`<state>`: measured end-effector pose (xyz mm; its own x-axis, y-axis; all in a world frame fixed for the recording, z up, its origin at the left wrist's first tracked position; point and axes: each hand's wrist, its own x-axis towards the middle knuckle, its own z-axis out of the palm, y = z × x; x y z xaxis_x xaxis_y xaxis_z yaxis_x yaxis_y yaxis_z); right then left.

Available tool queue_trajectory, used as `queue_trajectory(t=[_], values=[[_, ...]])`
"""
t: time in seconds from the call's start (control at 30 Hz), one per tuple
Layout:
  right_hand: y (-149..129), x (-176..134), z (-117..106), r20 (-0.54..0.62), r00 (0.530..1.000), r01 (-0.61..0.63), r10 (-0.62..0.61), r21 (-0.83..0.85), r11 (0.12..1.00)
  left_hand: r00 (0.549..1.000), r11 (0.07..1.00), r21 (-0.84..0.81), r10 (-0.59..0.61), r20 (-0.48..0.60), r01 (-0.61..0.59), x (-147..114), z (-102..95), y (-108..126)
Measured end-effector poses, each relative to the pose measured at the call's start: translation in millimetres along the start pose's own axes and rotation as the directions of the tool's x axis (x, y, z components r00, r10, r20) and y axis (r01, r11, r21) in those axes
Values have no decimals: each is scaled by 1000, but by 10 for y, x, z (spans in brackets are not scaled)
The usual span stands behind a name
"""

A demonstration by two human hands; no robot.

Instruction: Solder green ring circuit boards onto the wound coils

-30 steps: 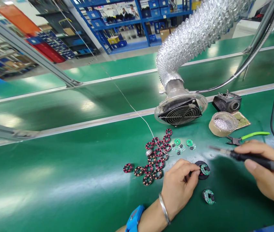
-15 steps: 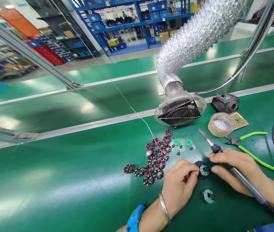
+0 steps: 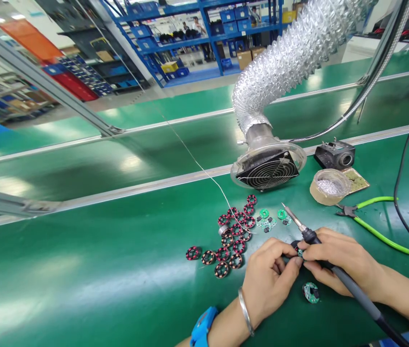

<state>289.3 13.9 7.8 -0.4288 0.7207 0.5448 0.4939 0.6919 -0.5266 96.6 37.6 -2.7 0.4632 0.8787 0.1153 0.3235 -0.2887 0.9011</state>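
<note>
My left hand (image 3: 267, 277), with a metal bangle and a blue band on the wrist, pinches the edge of a small round part with a green circuit board (image 3: 299, 252). My right hand (image 3: 349, 262) holds a soldering iron (image 3: 310, 236) whose tip points up and away to the left, clear of the part. Its fingertips also touch the round part, which is mostly hidden between both hands. Just below on the bench lies another round part with a green board (image 3: 311, 292). Left of my hands sit several red-and-black ring-shaped coil cores (image 3: 238, 246).
Loose green circuit boards (image 3: 267, 223) lie beyond my hands. Solder wire (image 3: 209, 174) hangs down to the cores. A fume extractor (image 3: 267, 171) stands behind. To the right are a round tub of silvery bits (image 3: 329, 187), a black holder (image 3: 335, 154), green-handled cutters (image 3: 381, 231) and a black cable (image 3: 402, 193).
My right hand has moved left with the soldering iron, and its fingertips now meet the round part. My left hand stays nearly still, pinching it.
</note>
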Motion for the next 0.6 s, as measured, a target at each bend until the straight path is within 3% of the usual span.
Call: queue_trajectory(t=[0.2, 0.47, 0.6], values=[[21, -43, -1, 46, 999, 30, -29, -23, 999, 998, 998, -32, -60, 14, 60, 8, 3, 8], [33, 26, -57, 64, 996, -62, 61, 6, 998, 1000, 997, 82, -11, 17, 10, 1, 0, 7], [-86, 2, -210, -90, 986, -148, 140, -96, 984, 1000, 994, 105, -6, -1, 6, 11, 19, -3]])
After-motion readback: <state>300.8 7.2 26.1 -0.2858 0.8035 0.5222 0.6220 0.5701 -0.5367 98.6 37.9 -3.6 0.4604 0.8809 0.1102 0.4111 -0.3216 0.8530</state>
